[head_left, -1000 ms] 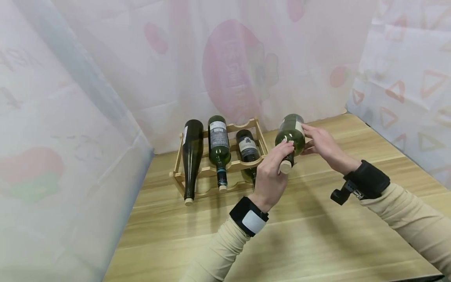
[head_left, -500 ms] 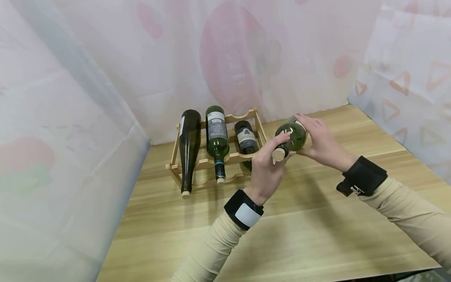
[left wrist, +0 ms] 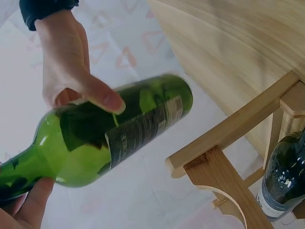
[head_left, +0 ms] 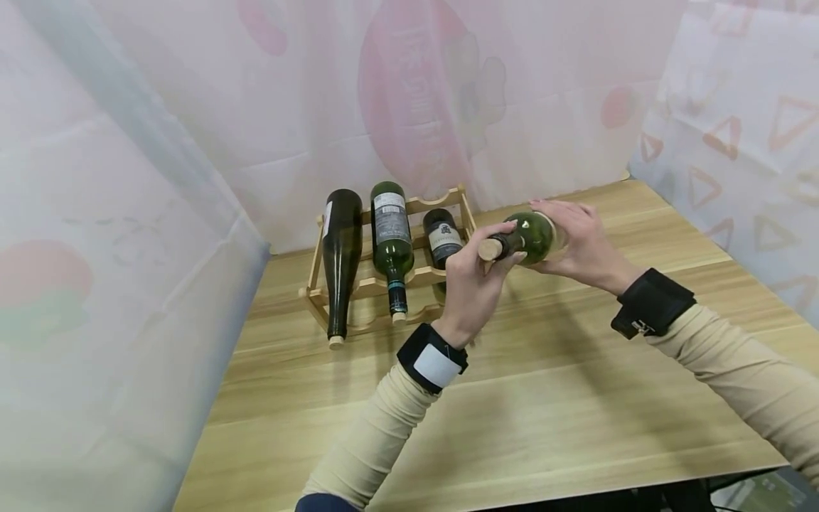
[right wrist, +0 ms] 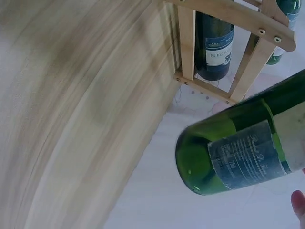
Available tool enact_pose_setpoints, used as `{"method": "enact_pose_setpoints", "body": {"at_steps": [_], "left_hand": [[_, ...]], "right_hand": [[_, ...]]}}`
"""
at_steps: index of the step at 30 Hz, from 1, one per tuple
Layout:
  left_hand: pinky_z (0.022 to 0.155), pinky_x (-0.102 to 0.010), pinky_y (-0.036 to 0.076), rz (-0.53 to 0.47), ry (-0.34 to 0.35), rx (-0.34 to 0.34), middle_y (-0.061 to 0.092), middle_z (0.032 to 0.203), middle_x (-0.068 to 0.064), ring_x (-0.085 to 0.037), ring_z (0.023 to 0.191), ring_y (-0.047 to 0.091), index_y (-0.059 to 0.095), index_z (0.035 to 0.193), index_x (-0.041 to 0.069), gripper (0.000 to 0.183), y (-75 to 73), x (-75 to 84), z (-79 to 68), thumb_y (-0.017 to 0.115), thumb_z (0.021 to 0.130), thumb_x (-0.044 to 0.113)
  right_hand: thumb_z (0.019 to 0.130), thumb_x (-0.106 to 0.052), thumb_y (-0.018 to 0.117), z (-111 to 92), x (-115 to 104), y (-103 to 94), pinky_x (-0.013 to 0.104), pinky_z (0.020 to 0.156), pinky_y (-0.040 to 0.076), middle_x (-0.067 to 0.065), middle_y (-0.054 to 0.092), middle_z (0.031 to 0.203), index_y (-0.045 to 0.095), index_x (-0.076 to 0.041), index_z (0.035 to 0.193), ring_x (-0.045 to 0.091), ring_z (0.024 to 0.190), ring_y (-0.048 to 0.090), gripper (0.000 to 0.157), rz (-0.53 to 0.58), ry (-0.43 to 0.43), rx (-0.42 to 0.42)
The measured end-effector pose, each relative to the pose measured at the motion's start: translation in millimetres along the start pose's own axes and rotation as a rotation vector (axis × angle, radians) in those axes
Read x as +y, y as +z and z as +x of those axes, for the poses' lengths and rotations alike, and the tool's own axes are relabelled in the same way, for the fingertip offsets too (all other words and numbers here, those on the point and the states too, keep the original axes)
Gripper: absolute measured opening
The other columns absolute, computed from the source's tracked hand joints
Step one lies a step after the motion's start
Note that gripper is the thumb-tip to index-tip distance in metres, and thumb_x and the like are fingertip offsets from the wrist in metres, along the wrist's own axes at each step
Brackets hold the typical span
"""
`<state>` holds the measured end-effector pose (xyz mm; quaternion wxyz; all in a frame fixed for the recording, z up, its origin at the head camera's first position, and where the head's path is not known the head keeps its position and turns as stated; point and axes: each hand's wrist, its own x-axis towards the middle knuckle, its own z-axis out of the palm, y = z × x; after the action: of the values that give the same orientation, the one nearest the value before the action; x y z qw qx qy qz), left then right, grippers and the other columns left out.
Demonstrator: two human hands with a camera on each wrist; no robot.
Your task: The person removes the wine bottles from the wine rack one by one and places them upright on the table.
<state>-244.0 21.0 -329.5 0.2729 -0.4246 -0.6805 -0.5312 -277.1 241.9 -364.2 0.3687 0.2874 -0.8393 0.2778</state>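
A green wine bottle (head_left: 534,238) with a cork stopper is held in the air, right of the wooden wine rack (head_left: 367,287). My left hand (head_left: 473,288) grips its neck, fingers and thumb around it just behind the cork. Around the body is my right hand (head_left: 579,245); the left wrist view shows its thumb lying across the glass (left wrist: 81,143). A dark label (right wrist: 245,155) shows on the bottle's side in the right wrist view. In the head view the neck points left and toward me. My left hand partly hides the rack's right end.
On the rack's upper tier lie a dark bottle (head_left: 342,249) and a green labelled bottle (head_left: 392,227), necks toward me. Another dark labelled bottle (head_left: 443,238) lies lower at the right. The wood-grain table (head_left: 576,405) ends at printed sheets (head_left: 307,121) behind and beside it.
Both hands have carried the bottle a little to the left, closer to the rack, and its neck has swung leftward. The racked bottles keep their places; the head view has shifted slightly.
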Motion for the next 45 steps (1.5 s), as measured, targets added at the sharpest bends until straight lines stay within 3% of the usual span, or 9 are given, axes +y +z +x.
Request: {"method": "enact_pose_setpoints", "body": {"at_steps": [8, 14, 21, 35, 45], "left_hand": [[0.087, -0.021, 0.056, -0.086, -0.134, -0.009, 0.067, 0.117, -0.021, -0.028, 0.111, 0.066, 0.059, 0.113, -0.006, 0.032, 0.6, -2.6, 11.7, 0.07, 0.085, 0.004], [0.086, -0.028, 0.057, -0.133, -0.178, 0.003, 0.065, 0.113, -0.029, -0.037, 0.107, 0.066, 0.057, 0.109, -0.014, 0.029, -6.2, 18.4, 21.1, 0.068, 0.084, -0.005], [0.092, -0.026, 0.055, -0.159, -0.207, -0.005, 0.065, 0.113, -0.03, -0.036, 0.111, 0.065, 0.056, 0.108, -0.014, 0.028, -7.9, 24.8, 25.6, 0.067, 0.084, -0.007], [0.089, -0.031, 0.056, -0.148, -0.23, -0.025, 0.065, 0.114, -0.029, -0.037, 0.111, 0.064, 0.056, 0.11, -0.015, 0.029, -1.3, 27.8, 27.8, 0.067, 0.085, -0.006], [0.089, -0.028, 0.056, -0.154, -0.238, -0.041, 0.065, 0.112, -0.03, -0.037, 0.109, 0.065, 0.055, 0.11, -0.016, 0.029, 7.4, 30.4, 28.5, 0.067, 0.085, -0.007]], "right_hand": [[0.048, -0.024, 0.093, -4.1, 4.6, -6.2, 0.06, 0.107, 0.025, 0.015, 0.069, 0.111, 0.062, -0.004, 0.121, 0.035, 0.1, 0.062, 0.081, -0.052, -0.011, -0.026], [0.048, -0.028, 0.093, -4.5, 5.3, -7.6, 0.06, 0.108, 0.025, 0.014, 0.07, 0.11, 0.063, -0.005, 0.118, 0.032, 0.1, 0.063, 0.08, -0.08, -0.002, -0.043], [0.048, -0.03, 0.093, -5.3, 6.9, -9.4, 0.061, 0.107, 0.026, 0.015, 0.07, 0.108, 0.063, -0.004, 0.116, 0.032, 0.099, 0.064, 0.078, -0.105, 0.015, -0.067], [0.052, -0.035, 0.091, -12.0, 8.1, -16.1, 0.063, 0.104, 0.027, 0.015, 0.071, 0.106, 0.063, -0.006, 0.119, 0.03, 0.097, 0.064, 0.078, -0.118, 0.025, -0.086], [0.048, -0.027, 0.093, -18.2, 10.9, -23.1, 0.063, 0.102, 0.03, 0.015, 0.071, 0.105, 0.063, -0.006, 0.119, 0.031, 0.096, 0.064, 0.08, -0.122, 0.026, -0.077]]}}
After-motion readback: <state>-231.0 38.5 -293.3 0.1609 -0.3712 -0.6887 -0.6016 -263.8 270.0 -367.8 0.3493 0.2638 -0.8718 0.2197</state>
